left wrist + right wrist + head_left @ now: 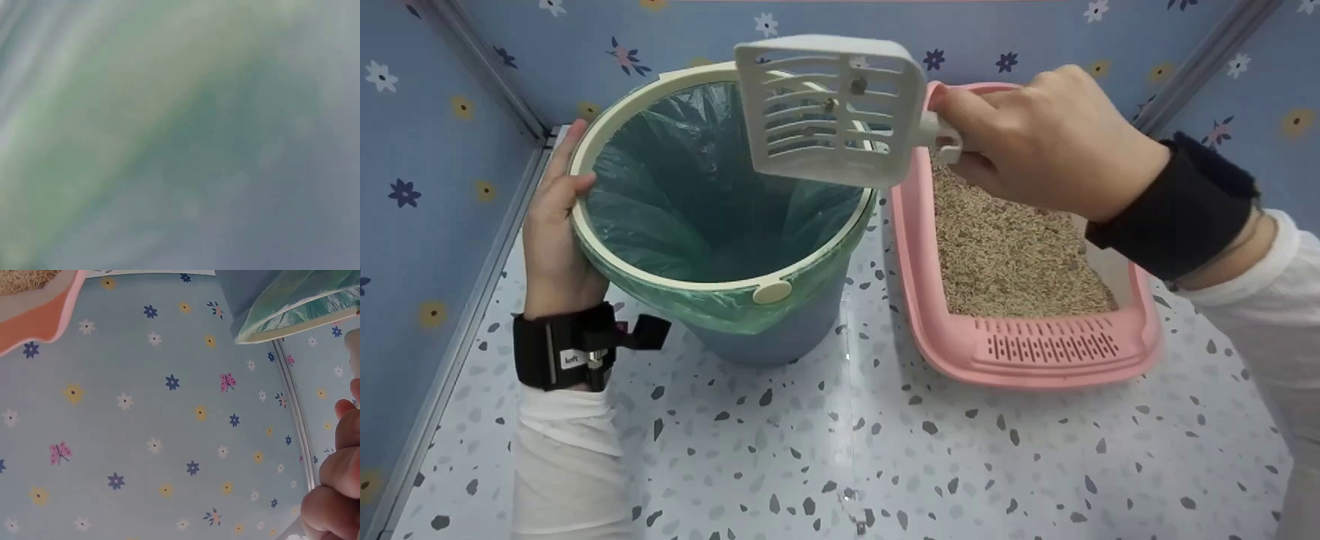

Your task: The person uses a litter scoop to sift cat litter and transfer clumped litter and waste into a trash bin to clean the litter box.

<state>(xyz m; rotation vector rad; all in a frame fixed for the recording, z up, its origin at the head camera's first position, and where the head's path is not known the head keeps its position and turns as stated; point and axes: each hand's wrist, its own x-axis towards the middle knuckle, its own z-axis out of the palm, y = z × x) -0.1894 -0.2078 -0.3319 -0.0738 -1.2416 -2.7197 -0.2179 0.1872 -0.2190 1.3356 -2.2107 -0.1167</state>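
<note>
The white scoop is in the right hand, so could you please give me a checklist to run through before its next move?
1. Right hand grips the white scoop: ok.
2. Left hand holds the rim of the bin: ok.
3. Green liner is folded over the rim: ok.
4. White scoop is free of residue: not ok; small dark bits show on it.
5. White scoop is entirely over the bin's opening: cannot tell from the head view's angle.
6. Pink tray rests beside the bin: ok.

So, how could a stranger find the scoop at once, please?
Find the green-lined bin beside the pink tray. In the head view, the scoop, in the right hand, overlaps the bin's right side. Unlike both, it is white and held aloft.
</note>
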